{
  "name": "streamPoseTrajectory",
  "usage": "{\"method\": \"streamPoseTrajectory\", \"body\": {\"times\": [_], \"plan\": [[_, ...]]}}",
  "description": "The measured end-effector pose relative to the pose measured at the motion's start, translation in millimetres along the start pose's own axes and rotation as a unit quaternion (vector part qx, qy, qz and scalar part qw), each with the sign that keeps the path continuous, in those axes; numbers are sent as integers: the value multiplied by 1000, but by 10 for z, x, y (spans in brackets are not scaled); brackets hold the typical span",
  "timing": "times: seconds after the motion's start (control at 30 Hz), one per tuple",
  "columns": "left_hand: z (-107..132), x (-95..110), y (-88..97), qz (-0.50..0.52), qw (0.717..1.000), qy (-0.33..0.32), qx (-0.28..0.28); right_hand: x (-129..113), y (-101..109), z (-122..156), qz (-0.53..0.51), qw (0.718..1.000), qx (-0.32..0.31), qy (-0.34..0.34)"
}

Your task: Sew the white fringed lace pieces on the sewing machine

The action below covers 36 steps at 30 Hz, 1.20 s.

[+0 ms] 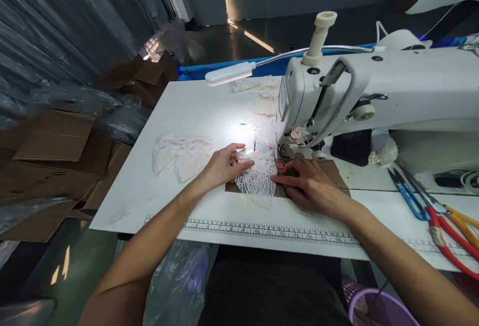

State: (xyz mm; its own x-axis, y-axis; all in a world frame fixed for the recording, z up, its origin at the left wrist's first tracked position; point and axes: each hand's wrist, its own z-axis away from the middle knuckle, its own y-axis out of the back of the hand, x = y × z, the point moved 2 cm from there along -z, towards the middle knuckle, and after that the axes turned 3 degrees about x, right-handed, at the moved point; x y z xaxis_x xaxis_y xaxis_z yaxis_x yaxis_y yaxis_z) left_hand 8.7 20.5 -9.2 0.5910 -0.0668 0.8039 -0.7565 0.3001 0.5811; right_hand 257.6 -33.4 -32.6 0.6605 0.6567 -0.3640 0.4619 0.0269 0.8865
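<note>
- A printed ruler scale [262, 229] runs along the near edge of the white table [194, 111]; its numbers climb toward the right, with 7, 8, 9, 10, 12 and 13 roughly legible and the rest too small to read.
- No brand name is readable on the white sewing machine [392, 91].
- The white lace piece [258, 178] lies on a brown paper sheet [333, 168] just in front of the machine's needle area, its long axis running from the needle toward the person, the fringed end nearest the ruler scale.
- The left hand [224, 166] rests flat on the lace's left edge, fingers loosely spread and pointing right.
- The right hand [310, 183] presses on the lace's right edge and the paper, fingers held together and pointing left.
- A second lace piece [183, 154] lies well apart to the left.
- Blue thread snips [406, 193] and red-handled scissors [449, 231] lie at the right.
</note>
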Motion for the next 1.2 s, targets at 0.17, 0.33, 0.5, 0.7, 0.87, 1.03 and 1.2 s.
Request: {"method": "streamPoseTrajectory", "body": {"times": [0.17,0.33,0.5,0.7,0.87,1.03,1.2], "plan": [[-55,76,53,-174,961,-181,120,-9,1,-2,-10,1000,7,1],[-148,254,-217,-320,831,-451,-54,-15,-2,1,-13,1000,17,6],[-255,246,-341,-408,767,-481,-118,-6,-15,1,-9,1000,22,3],[-197,217,-353,-396,800,-444,-79,-19,-6,4,1,1000,11,-5],[-236,277,-425,-404,806,-429,-56,30,-6,18,9,999,31,-19],[-279,248,-437,-375,832,-406,-43,97,-31,29,0,999,48,-19],[-267,186,-423,-327,856,-399,-41,100,-38,35,-2,998,54,-16]]}}
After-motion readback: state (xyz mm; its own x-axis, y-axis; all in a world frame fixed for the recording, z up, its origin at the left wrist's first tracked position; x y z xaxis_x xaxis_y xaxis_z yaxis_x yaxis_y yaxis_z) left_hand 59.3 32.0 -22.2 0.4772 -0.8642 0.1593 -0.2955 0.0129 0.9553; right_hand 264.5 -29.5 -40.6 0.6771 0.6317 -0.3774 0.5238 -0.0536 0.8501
